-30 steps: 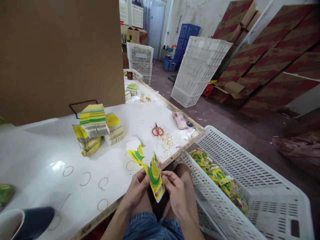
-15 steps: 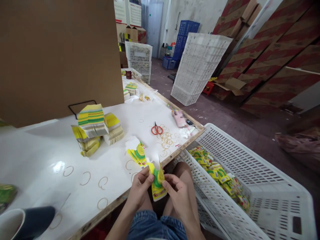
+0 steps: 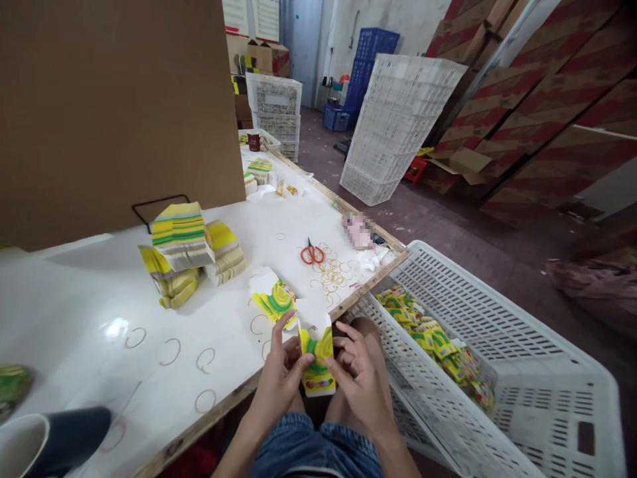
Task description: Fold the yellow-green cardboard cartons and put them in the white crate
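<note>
Between my two hands is a small yellow-and-green printed carton (image 3: 317,352), held upright over my lap with its white top flaps raised. My left hand (image 3: 283,368) grips its left edge, thumb on the front and index finger lifted a little. On the opposite edge, my right hand (image 3: 355,368) pinches it with the thumb in front and fingers behind. Just beyond, on the white table (image 3: 223,345), lie more flat cartons (image 3: 276,297) of the same print. Farther left stand bundled stacks of flat cartons (image 3: 182,239).
Red-handled scissors (image 3: 312,253) lie beside a heap of rubber bands (image 3: 332,275). At my right, a white crate (image 3: 562,398) holds filled yellow-green packets (image 3: 438,342). A dark blue cup (image 3: 74,438) sits near left. A large cardboard sheet (image 3: 119,113) walls off the table's far left.
The carton has turned to face me and looks wider, its sides squared out. Both hands have shifted slightly on its edges, and the left index finger has lifted.
</note>
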`<state>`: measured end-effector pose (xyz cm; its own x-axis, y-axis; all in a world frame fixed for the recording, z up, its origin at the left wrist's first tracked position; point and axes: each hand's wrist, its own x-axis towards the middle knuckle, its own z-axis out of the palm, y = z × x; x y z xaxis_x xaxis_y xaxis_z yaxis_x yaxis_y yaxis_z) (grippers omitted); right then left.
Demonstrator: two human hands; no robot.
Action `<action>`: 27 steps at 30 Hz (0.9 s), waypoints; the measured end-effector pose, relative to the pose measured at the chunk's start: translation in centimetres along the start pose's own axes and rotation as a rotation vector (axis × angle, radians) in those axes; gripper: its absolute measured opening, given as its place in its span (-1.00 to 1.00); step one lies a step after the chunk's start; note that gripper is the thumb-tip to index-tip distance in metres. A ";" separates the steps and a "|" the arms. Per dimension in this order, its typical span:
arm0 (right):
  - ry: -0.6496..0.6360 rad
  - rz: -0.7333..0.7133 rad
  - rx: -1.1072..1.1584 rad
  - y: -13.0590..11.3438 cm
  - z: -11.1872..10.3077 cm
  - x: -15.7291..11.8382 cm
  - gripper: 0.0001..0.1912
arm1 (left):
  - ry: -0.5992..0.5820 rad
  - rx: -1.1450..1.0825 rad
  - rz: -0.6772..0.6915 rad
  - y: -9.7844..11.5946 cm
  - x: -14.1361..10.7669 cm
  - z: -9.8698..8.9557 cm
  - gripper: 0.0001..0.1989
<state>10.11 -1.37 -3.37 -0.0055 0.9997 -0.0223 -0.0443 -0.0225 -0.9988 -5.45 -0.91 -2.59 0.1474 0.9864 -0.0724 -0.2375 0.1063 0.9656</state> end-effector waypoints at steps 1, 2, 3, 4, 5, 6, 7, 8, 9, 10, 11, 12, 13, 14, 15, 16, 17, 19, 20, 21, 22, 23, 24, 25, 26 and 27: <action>-0.028 -0.013 -0.010 -0.3 -0.3 0.1 -0.43 | -0.035 0.000 0.000 0.2 -0.1 0.0 -0.29; -0.054 -0.028 -0.029 -0.5 -0.7 0.2 -0.45 | -0.069 0.006 -0.004 0.4 -0.2 -0.1 -0.34; -0.077 -0.043 -0.055 -0.7 -1.0 0.3 -0.50 | -0.100 0.017 -0.014 0.6 -0.3 -0.1 -0.41; -0.099 -0.056 -0.082 -0.9 -1.3 0.4 -0.57 | -0.128 0.026 -0.027 0.8 -0.4 -0.1 -0.50; -0.120 -0.068 -0.105 -1.1 -1.5 0.5 -0.64 | -0.152 0.030 -0.042 0.9 -0.5 -0.1 -0.58; -0.140 -0.076 -0.122 -1.2 -1.7 0.5 -0.71 | -0.168 0.025 -0.058 1.0 -0.6 -0.2 -0.65; -0.161 -0.080 -0.135 -1.4 -1.8 0.6 -0.77 | -0.180 0.013 -0.074 1.1 -0.7 -0.2 -0.69; -0.182 -0.086 -0.148 -1.5 -1.9 0.7 -0.78 | -0.192 -0.005 -0.086 1.0 -0.8 -0.2 -0.71; -0.194 -0.097 -0.163 -1.6 -2.0 0.7 -0.77 | -0.205 -0.022 -0.095 1.0 -0.9 -0.2 -0.72; -0.199 -0.113 -0.179 -1.7 -2.0 0.7 -0.74 | -0.217 -0.036 -0.105 0.9 -1.0 -0.2 -0.71; -0.197 -0.133 -0.197 -1.7 -2.0 0.7 -0.71 | -0.226 -0.043 -0.116 0.9 -1.1 -0.2 -0.65; -0.183 -0.154 -0.213 -1.6 -1.9 0.7 -0.70 | -0.230 -0.048 -0.124 0.8 -1.2 -0.2 -0.55; -0.160 -0.169 -0.220 -1.5 -1.8 0.7 -0.71 | -0.233 -0.053 -0.132 0.8 -1.2 -0.2 -0.42; -0.125 -0.172 -0.210 -1.3 -1.8 0.7 -0.75 | -0.233 -0.053 -0.138 0.8 -1.2 -0.2 -0.31; -0.083 -0.164 -0.184 -1.0 -1.7 0.7 -0.79 | -0.232 -0.047 -0.141 0.8 -1.1 -0.2 -0.26; -0.035 -0.147 -0.150 -0.7 -1.7 0.7 -0.78 | -0.226 -0.033 -0.134 0.8 -1.1 -0.2 -0.27; 0.014 -0.131 -0.120 -0.5 -1.8 0.7 -0.71 | -0.215 -0.010 -0.121 0.8 -1.0 -0.2 -0.34; 0.074 -0.118 -0.099 -0.4 -2.1 0.7 -0.62 | -0.172 0.042 -0.096 0.8 -0.8 -0.1 -0.49; 0.073 -0.115 -0.110 -0.5 -2.2 0.7 -0.64 | -0.145 0.067 -0.089 0.8 -0.7 -0.1 -0.53; 0.051 -0.105 -0.127 -0.7 -2.4 0.7 -0.65 | -0.119 0.087 -0.087 0.7 -0.6 0.0 -0.55; 0.007 -0.084 -0.138 -1.0 -2.5 0.7 -0.66 | -0.097 0.106 -0.086 0.6 -0.6 0.0 -0.57; -0.056 -0.054 -0.139 -1.4 -2.5 0.6 -0.68 | -0.077 0.126 -0.085 0.5 -0.5 0.1 -0.58; -0.127 -0.017 -0.134 -1.7 -2.5 0.6 -0.68 | -0.060 0.148 -0.080 0.4 -0.5 0.1 -0.59; -0.187 0.016 -0.131 -2.0 -2.5 0.6 -0.66 | -0.049 0.168 -0.072 0.2 -0.5 0.1 -0.60; -0.220 0.038 -0.141 -2.2 -2.4 0.6 -0.63 | -0.047 0.180 -0.064 0.1 -0.5 0.1 -0.61; -0.223 0.046 -0.168 -2.3 -2.3 0.7 -0.62 | -0.056 0.182 -0.057 0.0 -0.6 0.1 -0.61</action>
<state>12.51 -0.65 -1.24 -0.2242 0.9716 -0.0761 0.1270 -0.0483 -0.9907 -5.42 -1.49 -2.51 0.2098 0.9705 -0.1189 -0.0506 0.1322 0.9899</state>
